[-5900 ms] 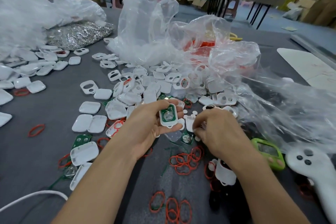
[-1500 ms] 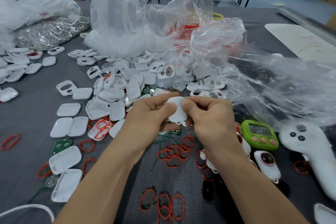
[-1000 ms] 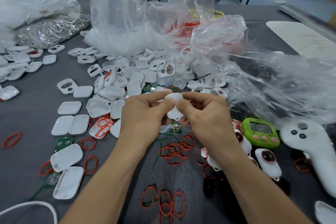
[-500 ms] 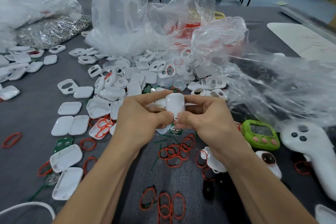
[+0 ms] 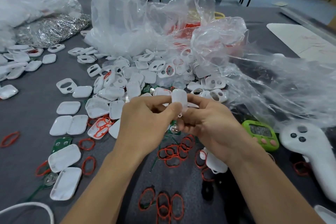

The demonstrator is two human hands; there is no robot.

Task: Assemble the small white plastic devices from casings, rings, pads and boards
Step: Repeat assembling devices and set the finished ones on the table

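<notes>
My thumbs hide the lower half of the white casing — its front faces away from me. Left hand and right hand both pinch it upright, fingers curled round it, above the table.

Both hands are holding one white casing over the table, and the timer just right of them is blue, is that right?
Not quite: the head view shows the timer is green, not blue. Both the left hand and right hand do hold one white casing over the table.
</notes>
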